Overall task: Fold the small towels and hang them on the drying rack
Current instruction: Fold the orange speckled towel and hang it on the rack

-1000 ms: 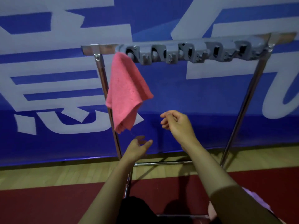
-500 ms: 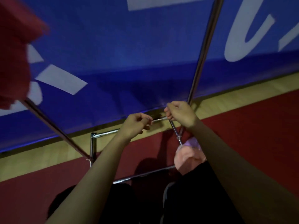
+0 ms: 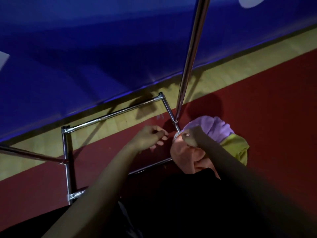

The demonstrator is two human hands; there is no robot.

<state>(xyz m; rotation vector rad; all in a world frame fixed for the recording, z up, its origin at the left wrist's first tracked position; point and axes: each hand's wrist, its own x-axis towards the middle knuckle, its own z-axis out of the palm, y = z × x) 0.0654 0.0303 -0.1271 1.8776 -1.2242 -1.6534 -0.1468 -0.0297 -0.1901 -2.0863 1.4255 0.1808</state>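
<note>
A heap of small towels lies on the red floor by the rack's right foot: a peach towel (image 3: 183, 158) in front, a purple towel (image 3: 211, 126) behind it and a yellow-green towel (image 3: 238, 148) at the right. My right hand (image 3: 191, 137) is down on the top edge of the peach towel, its fingers curled and pinching the cloth. My left hand (image 3: 151, 138) hovers just left of the heap with loosely curled fingers, holding nothing. The drying rack's right upright pole (image 3: 190, 54) rises above the heap. The rack's top bar is out of view.
The rack's chrome base frame (image 3: 113, 115) forms a rectangle on the floor ahead, and its left upright pole (image 3: 25, 154) slants in from the left. A blue banner wall (image 3: 85, 57) stands close behind. Wooden floor strip (image 3: 223, 73) runs along the wall. My dark-clothed legs fill the bottom.
The view has tipped down from the top bar and hung pink towel to the floor. Both hands dropped low, and the right hand has reached the peach towel in the heap.
</note>
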